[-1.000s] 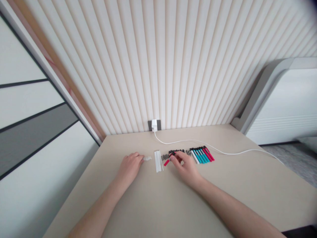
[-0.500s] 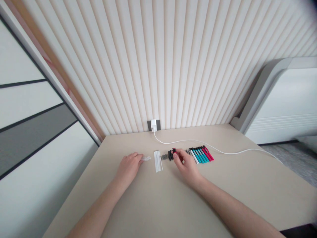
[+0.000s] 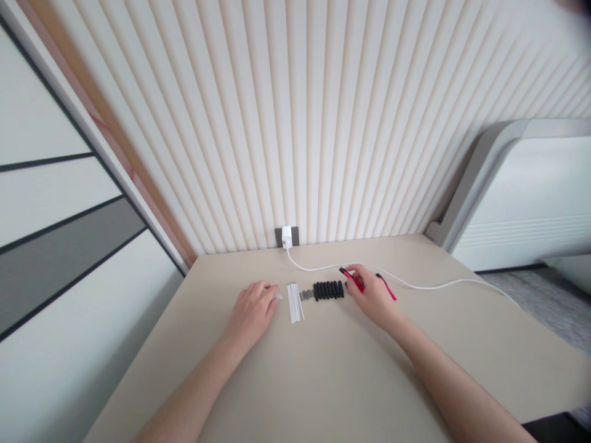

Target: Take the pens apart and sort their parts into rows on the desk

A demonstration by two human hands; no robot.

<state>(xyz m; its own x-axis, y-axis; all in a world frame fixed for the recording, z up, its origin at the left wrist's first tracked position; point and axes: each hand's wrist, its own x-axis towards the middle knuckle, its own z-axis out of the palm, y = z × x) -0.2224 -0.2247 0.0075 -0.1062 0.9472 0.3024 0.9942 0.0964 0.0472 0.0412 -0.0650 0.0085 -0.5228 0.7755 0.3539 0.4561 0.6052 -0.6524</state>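
My right hand (image 3: pixel 372 298) is closed on a red pen barrel (image 3: pixel 353 279) with a black end, holding it tilted above the table. Another red barrel (image 3: pixel 386 287) with a black end lies just right of that hand, which hides most of the pen row. Left of it is a row of short black tubes (image 3: pixel 328 290), with small grey metal parts (image 3: pixel 306 295) beside them. Several thin white sticks (image 3: pixel 293 301) lie side by side. My left hand (image 3: pixel 253 306) rests with loosely bent fingers over small clear pieces (image 3: pixel 277 296), partly covering them.
A white charger (image 3: pixel 287 236) is plugged into the dark wall socket. Its white cable (image 3: pixel 429 287) runs across the table (image 3: pixel 295 381) behind the parts. A ribbed wall panel (image 3: pixel 305 123) stands at the back, with a grey-white headboard (image 3: pixel 530 197) to the right.
My right hand has moved right from the black tubes, which now show fully, to the pen row, and a red barrel is in its fingers. My left hand covers more of the clear pieces.
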